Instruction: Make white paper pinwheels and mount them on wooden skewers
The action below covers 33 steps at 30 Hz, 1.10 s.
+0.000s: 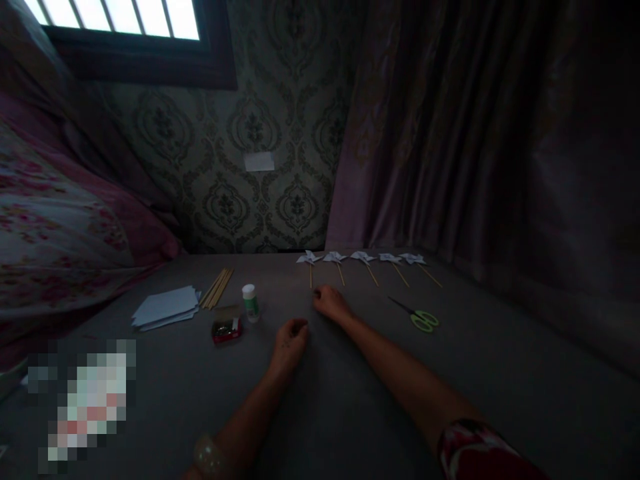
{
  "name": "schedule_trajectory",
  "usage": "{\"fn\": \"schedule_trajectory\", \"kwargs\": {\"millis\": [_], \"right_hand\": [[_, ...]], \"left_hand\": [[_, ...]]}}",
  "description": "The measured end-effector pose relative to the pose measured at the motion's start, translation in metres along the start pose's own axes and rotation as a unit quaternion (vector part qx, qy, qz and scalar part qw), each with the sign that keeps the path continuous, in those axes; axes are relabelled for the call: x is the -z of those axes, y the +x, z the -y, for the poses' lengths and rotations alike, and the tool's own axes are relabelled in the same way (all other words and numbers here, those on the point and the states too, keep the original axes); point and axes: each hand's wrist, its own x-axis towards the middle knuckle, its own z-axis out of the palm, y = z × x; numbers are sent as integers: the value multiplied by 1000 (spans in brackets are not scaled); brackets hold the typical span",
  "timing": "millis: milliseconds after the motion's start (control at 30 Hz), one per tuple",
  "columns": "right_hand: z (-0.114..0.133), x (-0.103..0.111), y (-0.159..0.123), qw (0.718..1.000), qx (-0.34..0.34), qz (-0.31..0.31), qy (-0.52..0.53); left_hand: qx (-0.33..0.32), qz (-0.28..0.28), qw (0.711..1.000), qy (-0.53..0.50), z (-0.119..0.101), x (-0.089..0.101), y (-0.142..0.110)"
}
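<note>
patterned sleeve (483,453) foremost, pinwheels (363,257) lie just beyond right fingers (321,306).

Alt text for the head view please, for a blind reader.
A person's left hand and right hand, both curled, are over a dimly lit gray table; whether they hold anything is unclear. Five white pinwheels lie beyond them; paper, sticks, a white-capped tube and a small red box are to the left, green-handled scissors to the right.
</note>
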Motion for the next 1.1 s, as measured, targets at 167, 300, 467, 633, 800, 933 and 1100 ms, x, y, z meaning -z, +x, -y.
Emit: {"fn": "schedule_trajectory", "kwargs": {"millis": [167, 300, 467, 633, 800, 933, 1100], "right_hand": [[-10, 8, -40, 997, 72, 16, -12], [-19, 13, -71, 994, 104, 25, -20], [-30, 21, -102, 985, 168, 33, -36], [-38, 24, -122, 980, 194, 29, -36], [-45, 18, -127, 979, 202, 2, -27], [-50, 12, -128, 981, 191, -20, -6], [-57, 4, -128, 980, 196, -28, -11]], "left_hand": [[-22, 16, 999, 31, 1, 2, -2], [-50, 21, 997, 62, 0, 3, -3], [-104, 6, 987, 119, 2, 0, -1], [-136, -3, 977, 167, 3, -2, -2], [-145, -2, 970, 193, 0, -4, -7], [-124, 12, 976, 176, -2, -6, -10], [-95, 13, 983, 157, -7, -3, -17]]}}
